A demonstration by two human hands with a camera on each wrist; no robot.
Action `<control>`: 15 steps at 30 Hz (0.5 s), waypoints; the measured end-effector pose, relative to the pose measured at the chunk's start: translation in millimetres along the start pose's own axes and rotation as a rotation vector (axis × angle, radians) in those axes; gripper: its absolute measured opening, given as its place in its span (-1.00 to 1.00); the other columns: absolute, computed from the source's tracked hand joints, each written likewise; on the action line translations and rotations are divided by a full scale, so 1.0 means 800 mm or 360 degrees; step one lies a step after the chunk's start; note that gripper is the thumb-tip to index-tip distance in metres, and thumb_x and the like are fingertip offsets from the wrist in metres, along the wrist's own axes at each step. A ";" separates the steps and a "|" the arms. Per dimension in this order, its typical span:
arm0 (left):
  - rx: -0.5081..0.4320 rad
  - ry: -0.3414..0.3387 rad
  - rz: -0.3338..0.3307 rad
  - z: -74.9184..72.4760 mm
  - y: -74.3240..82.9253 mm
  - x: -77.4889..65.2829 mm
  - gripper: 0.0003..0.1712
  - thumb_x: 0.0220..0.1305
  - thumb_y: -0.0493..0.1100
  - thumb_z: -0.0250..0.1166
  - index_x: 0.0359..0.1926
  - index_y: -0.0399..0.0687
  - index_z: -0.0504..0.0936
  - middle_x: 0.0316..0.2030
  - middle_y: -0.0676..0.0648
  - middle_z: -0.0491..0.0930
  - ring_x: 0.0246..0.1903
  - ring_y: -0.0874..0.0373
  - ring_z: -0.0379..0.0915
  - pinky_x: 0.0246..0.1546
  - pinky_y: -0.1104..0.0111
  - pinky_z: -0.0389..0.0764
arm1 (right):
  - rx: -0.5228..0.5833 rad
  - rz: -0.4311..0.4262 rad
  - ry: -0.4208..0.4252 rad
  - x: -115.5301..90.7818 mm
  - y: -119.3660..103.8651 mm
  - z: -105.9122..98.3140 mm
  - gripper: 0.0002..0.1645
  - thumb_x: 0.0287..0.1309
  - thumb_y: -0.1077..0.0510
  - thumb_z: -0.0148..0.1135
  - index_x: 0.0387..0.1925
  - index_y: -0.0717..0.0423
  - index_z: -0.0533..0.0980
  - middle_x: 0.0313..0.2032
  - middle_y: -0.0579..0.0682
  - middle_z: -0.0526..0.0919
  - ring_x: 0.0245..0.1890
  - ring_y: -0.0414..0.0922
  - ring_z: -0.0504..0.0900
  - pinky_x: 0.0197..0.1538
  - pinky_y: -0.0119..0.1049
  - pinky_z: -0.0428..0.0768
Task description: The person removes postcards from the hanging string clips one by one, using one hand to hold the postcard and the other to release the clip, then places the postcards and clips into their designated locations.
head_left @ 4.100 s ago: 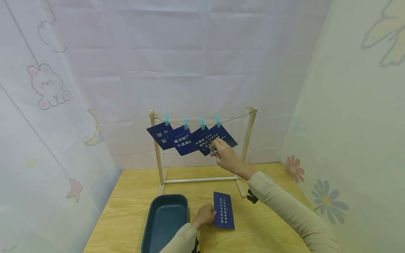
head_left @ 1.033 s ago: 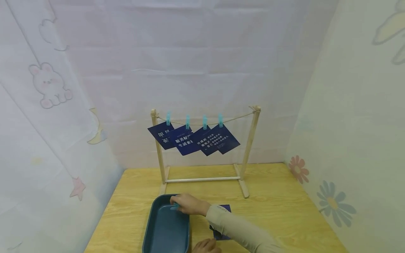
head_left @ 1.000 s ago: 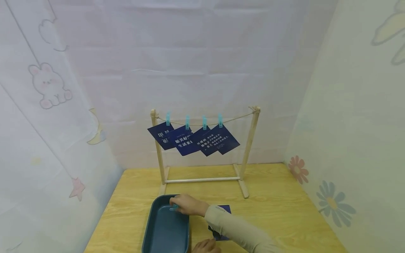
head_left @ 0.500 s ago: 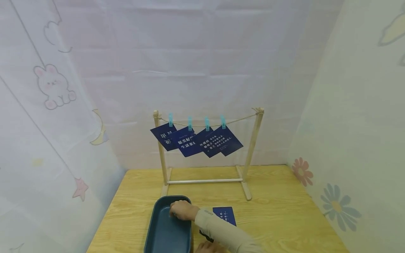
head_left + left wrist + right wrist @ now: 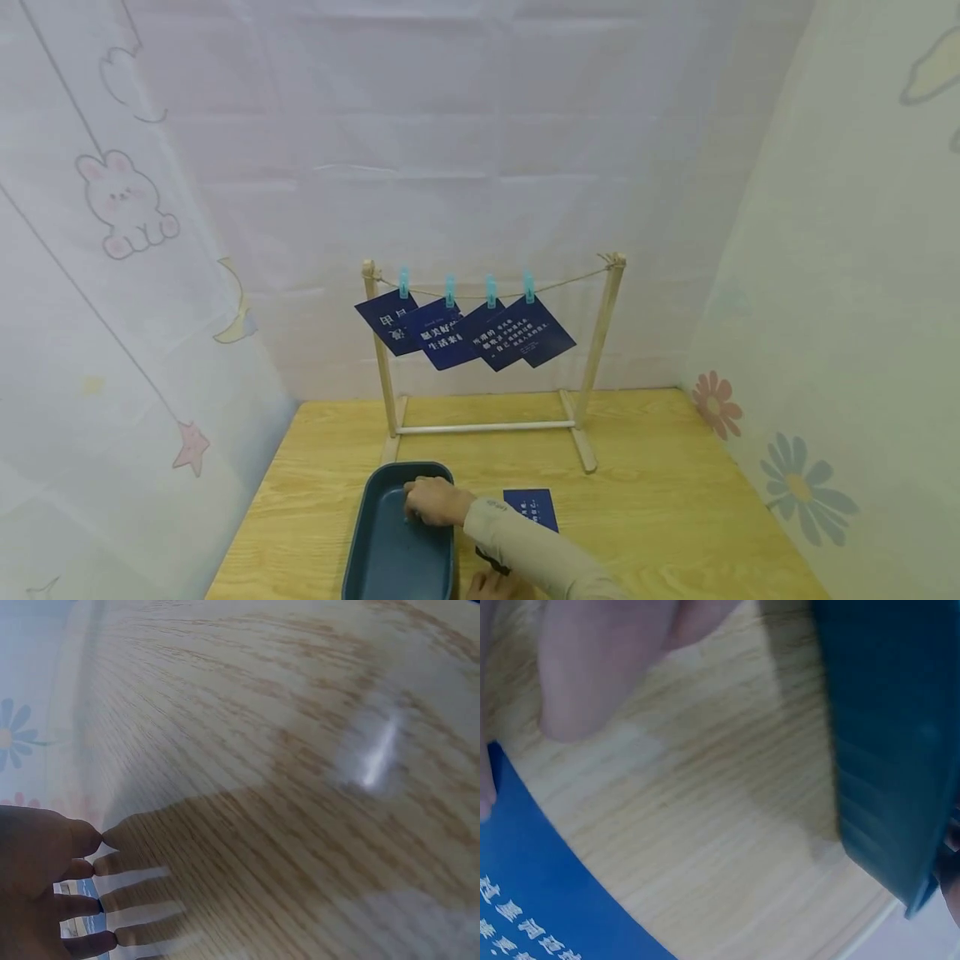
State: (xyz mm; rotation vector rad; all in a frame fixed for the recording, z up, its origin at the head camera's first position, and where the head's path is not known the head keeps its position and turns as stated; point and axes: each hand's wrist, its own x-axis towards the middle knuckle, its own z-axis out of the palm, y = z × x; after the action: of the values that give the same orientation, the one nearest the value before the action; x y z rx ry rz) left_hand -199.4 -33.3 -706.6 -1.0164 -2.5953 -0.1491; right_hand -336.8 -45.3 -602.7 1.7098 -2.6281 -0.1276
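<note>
My right hand (image 5: 437,502) is inside the dark teal tray (image 5: 350,542), fingers bent down toward its floor. A sliver of light blue clothespin (image 5: 408,521) shows at its fingertips; the rest is hidden. In the right wrist view the tray's outer wall (image 5: 892,750) hides most of that hand. My left hand (image 5: 491,586) rests on the table right of the tray, fingertips down and fingers loosely extended (image 5: 79,904). Beside it lies a dark blue card (image 5: 529,507) with white writing, partly covered by the right sleeve; a fingertip lies at its edge in the right wrist view.
Behind stands a wooden rack (image 5: 595,342) with a string (image 5: 573,283) across it. Several blue cards (image 5: 536,333) hang overlapping from light blue clothespins (image 5: 529,287). The wooden table (image 5: 645,467) meets patterned cloth walls at the back and sides.
My right hand came down from the hanging cards with a clothespin and dipped lower into the tray. The left hand moved off the card toward the front; the card now lies flat.
</note>
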 end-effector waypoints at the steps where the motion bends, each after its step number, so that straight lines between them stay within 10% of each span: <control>1: 0.0003 0.0025 -0.0010 0.001 0.001 0.001 -0.60 0.46 0.20 0.07 0.12 0.21 0.63 0.15 0.14 0.53 -0.16 0.24 0.48 -0.41 0.40 0.44 | -0.0002 -0.0008 0.0011 0.000 0.001 -0.002 -0.74 0.17 0.21 0.41 -0.33 -0.32 0.72 -0.16 -0.31 0.57 -0.23 -0.33 0.51 -0.28 -0.56 0.46; 15: -0.0036 0.0253 -0.0281 0.000 0.025 0.011 -0.59 0.46 0.28 0.02 -0.28 0.25 0.69 -0.11 0.16 0.67 -0.30 0.16 0.55 -0.54 0.32 0.51 | 0.0112 -0.0052 0.0176 -0.018 0.027 -0.035 -0.83 0.22 0.19 0.38 -0.30 -0.21 0.72 -0.04 -0.20 0.60 -0.07 -0.31 0.56 -0.10 -0.57 0.53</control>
State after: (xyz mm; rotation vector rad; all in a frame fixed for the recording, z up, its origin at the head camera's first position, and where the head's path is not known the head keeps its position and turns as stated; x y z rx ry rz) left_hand -191.9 -12.6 -704.3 -0.7485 -2.5392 -0.2915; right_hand -349.4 -24.9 -572.9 1.7268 -2.5557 0.0580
